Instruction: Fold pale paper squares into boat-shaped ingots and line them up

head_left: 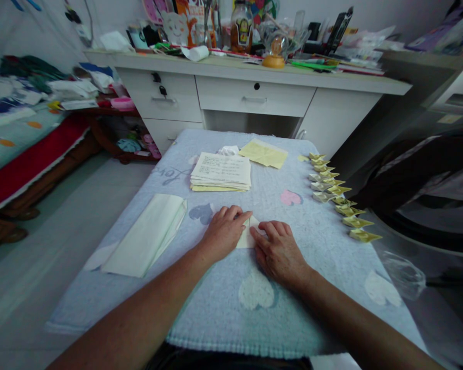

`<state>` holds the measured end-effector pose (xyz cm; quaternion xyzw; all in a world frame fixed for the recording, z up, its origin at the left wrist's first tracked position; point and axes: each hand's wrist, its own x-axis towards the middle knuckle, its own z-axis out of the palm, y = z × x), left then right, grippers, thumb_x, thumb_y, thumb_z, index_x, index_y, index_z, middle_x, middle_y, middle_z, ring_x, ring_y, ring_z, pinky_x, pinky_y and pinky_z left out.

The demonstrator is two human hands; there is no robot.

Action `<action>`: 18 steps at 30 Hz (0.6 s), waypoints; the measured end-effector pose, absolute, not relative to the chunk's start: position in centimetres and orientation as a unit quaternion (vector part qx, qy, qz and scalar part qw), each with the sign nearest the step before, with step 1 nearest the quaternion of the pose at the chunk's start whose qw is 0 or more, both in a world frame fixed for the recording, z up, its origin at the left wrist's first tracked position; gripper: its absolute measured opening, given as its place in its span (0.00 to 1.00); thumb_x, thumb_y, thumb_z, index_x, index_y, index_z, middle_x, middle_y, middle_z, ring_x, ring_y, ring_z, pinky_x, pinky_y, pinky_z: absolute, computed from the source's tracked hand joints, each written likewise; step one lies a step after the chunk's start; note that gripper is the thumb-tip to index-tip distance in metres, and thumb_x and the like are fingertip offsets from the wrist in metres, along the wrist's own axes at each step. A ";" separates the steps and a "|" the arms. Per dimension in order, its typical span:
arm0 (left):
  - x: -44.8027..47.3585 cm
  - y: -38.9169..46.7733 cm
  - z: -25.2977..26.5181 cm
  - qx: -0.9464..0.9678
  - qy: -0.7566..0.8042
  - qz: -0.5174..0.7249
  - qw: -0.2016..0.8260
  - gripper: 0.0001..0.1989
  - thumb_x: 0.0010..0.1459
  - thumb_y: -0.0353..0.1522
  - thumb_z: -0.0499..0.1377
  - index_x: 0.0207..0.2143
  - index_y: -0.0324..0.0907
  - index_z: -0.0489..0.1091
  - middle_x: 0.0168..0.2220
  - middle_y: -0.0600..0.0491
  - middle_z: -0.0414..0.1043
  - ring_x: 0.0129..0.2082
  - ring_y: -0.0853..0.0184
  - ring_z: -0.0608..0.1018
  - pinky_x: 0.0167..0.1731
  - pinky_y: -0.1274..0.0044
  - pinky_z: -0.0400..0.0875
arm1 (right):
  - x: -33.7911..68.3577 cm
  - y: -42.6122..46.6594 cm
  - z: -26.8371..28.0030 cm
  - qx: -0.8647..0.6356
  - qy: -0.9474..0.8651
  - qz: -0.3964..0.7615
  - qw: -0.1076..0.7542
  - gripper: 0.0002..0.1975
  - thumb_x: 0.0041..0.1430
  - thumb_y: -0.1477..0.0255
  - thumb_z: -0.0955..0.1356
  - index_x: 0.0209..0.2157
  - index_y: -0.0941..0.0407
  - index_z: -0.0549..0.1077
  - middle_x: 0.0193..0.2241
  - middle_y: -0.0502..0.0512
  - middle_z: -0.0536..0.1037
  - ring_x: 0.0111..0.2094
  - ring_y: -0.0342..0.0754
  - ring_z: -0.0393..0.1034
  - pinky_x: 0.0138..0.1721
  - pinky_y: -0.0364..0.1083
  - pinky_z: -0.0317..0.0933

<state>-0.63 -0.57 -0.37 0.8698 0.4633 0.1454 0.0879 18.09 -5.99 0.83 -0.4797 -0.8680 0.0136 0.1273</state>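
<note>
The paper [246, 240] lies on the worktop [216, 313] between the left hand [226, 234] and the right hand [280, 252], both touching it. The left fingers bunch at its upper left and the right fingers curl at its right edge; whether either pinches it, I cannot tell. Boats [355, 222] line the right side, well apart.

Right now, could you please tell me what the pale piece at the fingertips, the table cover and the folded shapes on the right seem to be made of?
Pale piece: likely matte paper, thin with straight edges.
Table cover: soft, matte fabric, perhaps fleece, judging by its fuzzy surface.
Folded shapes: probably paper, given their sharp points; finish hard to tell.
</note>
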 end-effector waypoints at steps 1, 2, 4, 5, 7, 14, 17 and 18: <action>-0.6 -0.6 -0.3 0.870 0.464 0.145 0.087 0.21 0.61 0.30 0.54 0.57 0.47 0.63 0.47 0.51 0.66 0.44 0.62 0.66 0.48 0.69 0.63 | 18.1 -6.0 0.8 -0.479 -0.868 0.015 0.129 0.20 0.60 0.71 0.63 0.53 0.59 0.69 0.47 0.64 0.70 0.46 0.57 0.58 0.47 0.57 0.53; -0.6 -0.6 -0.3 0.870 0.464 0.144 0.086 0.21 0.61 0.30 0.54 0.57 0.47 0.63 0.47 0.51 0.66 0.44 0.62 0.66 0.48 0.69 0.63 | 18.1 -6.0 0.8 -0.479 -0.868 0.017 0.131 0.20 0.60 0.71 0.63 0.53 0.59 0.70 0.47 0.64 0.70 0.46 0.57 0.58 0.48 0.57 0.53; -0.6 -0.6 -0.3 0.870 0.465 0.143 0.087 0.20 0.61 0.30 0.54 0.56 0.47 0.63 0.47 0.50 0.66 0.44 0.61 0.66 0.48 0.69 0.63 | 18.0 -6.0 0.7 -0.480 -0.867 0.018 0.133 0.20 0.60 0.71 0.63 0.53 0.59 0.70 0.47 0.64 0.69 0.47 0.57 0.58 0.48 0.57 0.54; -0.6 -0.6 -0.3 0.869 0.465 0.142 0.088 0.20 0.61 0.30 0.54 0.56 0.47 0.63 0.47 0.50 0.66 0.44 0.61 0.67 0.48 0.69 0.63 | 18.0 -5.9 0.7 -0.481 -0.866 0.019 0.134 0.20 0.60 0.71 0.63 0.54 0.59 0.69 0.48 0.64 0.69 0.47 0.58 0.58 0.48 0.57 0.54; -0.6 -0.6 -0.3 0.869 0.467 0.141 0.088 0.20 0.61 0.30 0.54 0.56 0.46 0.62 0.48 0.50 0.66 0.45 0.61 0.66 0.49 0.68 0.63 | 18.0 -5.9 0.6 -0.482 -0.865 0.021 0.138 0.21 0.60 0.72 0.63 0.54 0.58 0.69 0.50 0.64 0.68 0.49 0.58 0.57 0.49 0.58 0.54; -0.6 -0.6 -0.3 0.869 0.467 0.141 0.087 0.25 0.61 0.30 0.54 0.61 0.46 0.56 0.49 0.50 0.66 0.46 0.61 0.66 0.49 0.68 0.63 | 18.2 -6.0 0.2 -0.476 -0.865 0.020 0.154 0.21 0.58 0.72 0.64 0.54 0.59 0.70 0.54 0.65 0.66 0.53 0.60 0.55 0.53 0.59 0.54; -0.6 -0.7 -0.3 0.871 0.463 0.138 0.089 0.22 0.61 0.29 0.53 0.58 0.48 0.61 0.47 0.50 0.66 0.45 0.61 0.66 0.48 0.68 0.63 | 18.2 -5.9 0.2 -0.479 -0.864 0.019 0.153 0.21 0.58 0.72 0.64 0.53 0.58 0.70 0.54 0.65 0.67 0.52 0.60 0.56 0.52 0.59 0.54; -0.6 -0.6 -0.3 0.870 0.464 0.138 0.090 0.22 0.61 0.29 0.53 0.57 0.48 0.62 0.47 0.50 0.66 0.44 0.61 0.66 0.48 0.69 0.64 | 18.2 -5.9 0.2 -0.480 -0.864 0.019 0.152 0.21 0.58 0.72 0.64 0.53 0.58 0.70 0.54 0.64 0.67 0.52 0.60 0.56 0.52 0.59 0.54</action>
